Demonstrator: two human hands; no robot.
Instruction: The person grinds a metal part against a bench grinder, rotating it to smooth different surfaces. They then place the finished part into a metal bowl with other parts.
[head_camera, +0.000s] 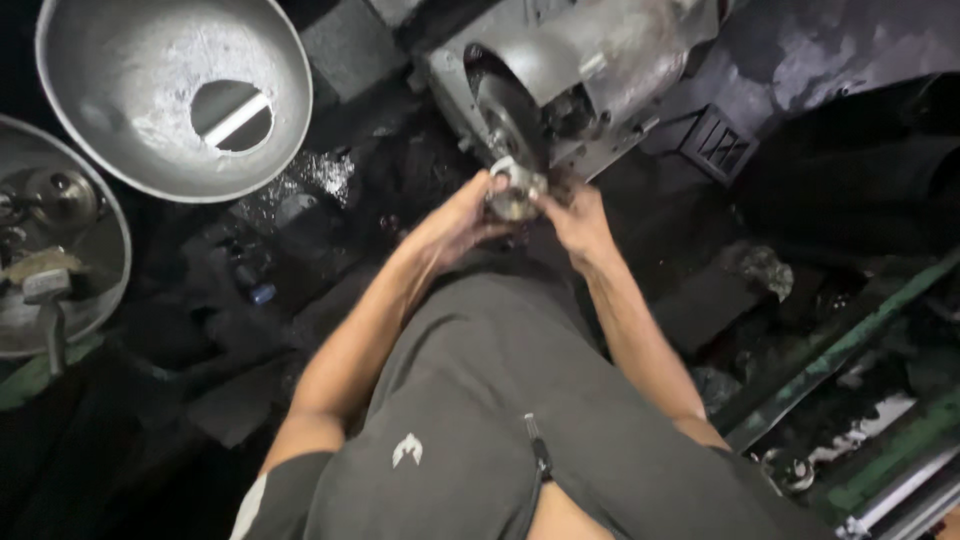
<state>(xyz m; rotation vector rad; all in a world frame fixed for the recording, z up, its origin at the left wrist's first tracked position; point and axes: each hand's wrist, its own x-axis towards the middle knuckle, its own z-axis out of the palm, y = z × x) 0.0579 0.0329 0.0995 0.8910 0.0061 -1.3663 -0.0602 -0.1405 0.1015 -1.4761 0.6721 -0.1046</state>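
Note:
Both my hands reach forward over my grey shorts and meet on a small round metal part (515, 190). My left hand (462, 215) grips it from the left, and my right hand (575, 218) holds it from the right. The part sits right against the dark grinding wheel (508, 125) of a grey metal machine (600, 60). My fingers hide the lower side of the part.
A large grey metal bowl (130, 60) with a hole in its bottom lies at the upper left. A second metal pan (100, 250) with loose parts sits at the left edge. Green metal rails (850, 340) run along the right. The floor is dark and oily.

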